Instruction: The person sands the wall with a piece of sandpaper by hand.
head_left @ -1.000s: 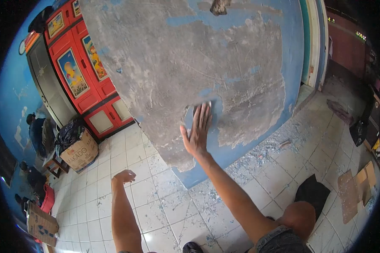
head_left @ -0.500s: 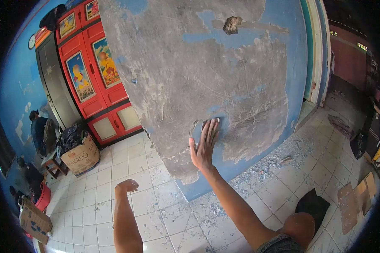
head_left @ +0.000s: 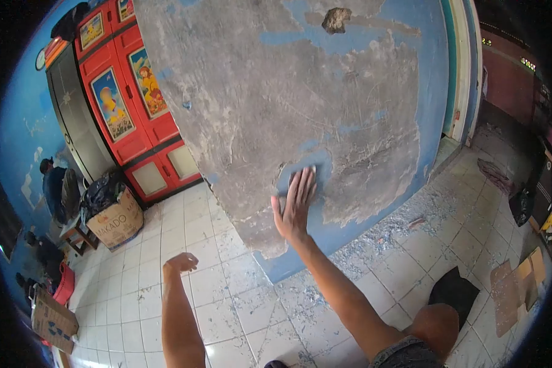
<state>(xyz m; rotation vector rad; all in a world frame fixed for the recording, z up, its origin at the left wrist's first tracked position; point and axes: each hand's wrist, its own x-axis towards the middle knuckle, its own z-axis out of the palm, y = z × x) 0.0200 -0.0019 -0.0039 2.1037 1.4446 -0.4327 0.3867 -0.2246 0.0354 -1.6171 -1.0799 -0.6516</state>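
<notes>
A broad grey wall (head_left: pixel 257 92) fills the middle of the view, its plaster bare and scratched, with blue paint left in patches and along the lower and right edges. Pale tiled floor (head_left: pixel 144 273) spreads below it. At left stand a red cupboard (head_left: pixel 132 122) with picture panels and, beside it, a dark grey cabinet (head_left: pixel 80 116). A person (head_left: pixel 55 184) in dark clothes is at the far left, near a cardboard box (head_left: pixel 119 224) topped with black plastic. A black sheet (head_left: pixel 455 291) lies on the floor at lower right.

The wearer's right hand (head_left: pixel 294 211) is against the wall's lower part, on a blue patch, fingers straight and thumb spread. The left hand (head_left: pixel 181 262) hangs above the floor, fingers loosely curled; whether it is fully closed cannot be told. Under the right fingertips is a dark flat piece (head_left: pixel 293 176), mostly hidden, at the wall; whether gripped or only pressed cannot be told. Smallest are the paint flakes (head_left: pixel 380 242) strewn along the wall's foot.
</notes>
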